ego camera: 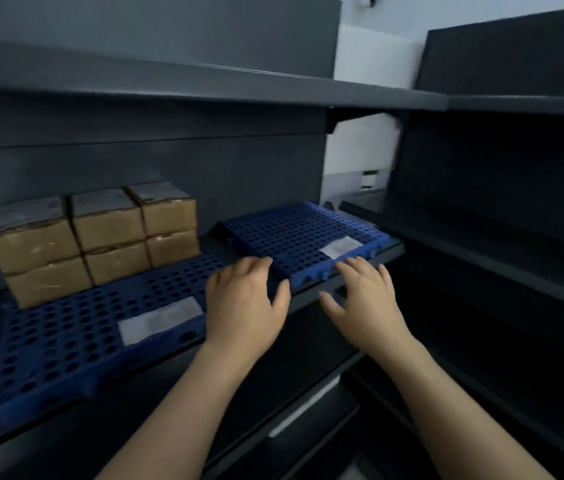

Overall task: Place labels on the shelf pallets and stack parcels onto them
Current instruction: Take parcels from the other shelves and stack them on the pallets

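Note:
Two blue perforated pallets lie side by side on a dark shelf. The left pallet (66, 334) carries a white label (159, 320) near its front and several brown parcels (100, 237) stacked two high at its back. The right pallet (294, 237) carries only a white label (341, 247) near its front right. My left hand (246, 303) hovers at the right pallet's front left corner, fingers apart. My right hand (363, 296) is at its front edge, just below the label, fingers spread. Neither hand holds anything.
A dark shelf board (204, 88) runs close overhead. A second dark shelving unit (498, 220) stands to the right, with a white wall (360, 150) showing in the gap between. Lower shelves (308, 410) lie below my forearms.

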Demonstrator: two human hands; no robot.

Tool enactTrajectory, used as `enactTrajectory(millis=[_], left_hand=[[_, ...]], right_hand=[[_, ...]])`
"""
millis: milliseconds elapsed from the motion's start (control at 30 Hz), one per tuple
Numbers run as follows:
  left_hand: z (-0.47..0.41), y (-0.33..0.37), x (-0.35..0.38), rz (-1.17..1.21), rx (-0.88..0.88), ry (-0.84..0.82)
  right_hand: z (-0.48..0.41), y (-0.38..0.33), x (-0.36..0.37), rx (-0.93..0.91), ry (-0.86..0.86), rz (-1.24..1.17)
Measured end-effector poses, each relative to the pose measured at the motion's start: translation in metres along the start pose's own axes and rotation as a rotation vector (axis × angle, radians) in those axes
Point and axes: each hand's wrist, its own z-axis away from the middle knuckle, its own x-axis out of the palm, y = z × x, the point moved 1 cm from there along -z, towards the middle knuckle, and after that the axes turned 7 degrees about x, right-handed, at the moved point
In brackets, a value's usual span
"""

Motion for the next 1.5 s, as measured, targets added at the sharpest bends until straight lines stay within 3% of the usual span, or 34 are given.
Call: enactTrajectory(millis=[567, 933, 1200, 1500], left_hand=[[0.160, 0.351, 0.113, 0.362, 0.480, -0.325], [0.295, 0.560, 0.147, 0.510, 0.789, -0.578], [0.343, 0.675, 0.183, 0.560, 0.934, -0.683], [0.354, 0.818, 0.240, 0.567, 1.069, -0.757]], right_hand=[[0.307, 0.307, -0.148, 0.671, 0.022, 0.296], [0.506, 0.435, -0.232, 1.078, 0.038, 0.375], [0.591, 0.520, -0.271, 1.315, 0.082, 0.385], [0.611, 0.640, -0.310, 1.428, 0.096, 0.349]])
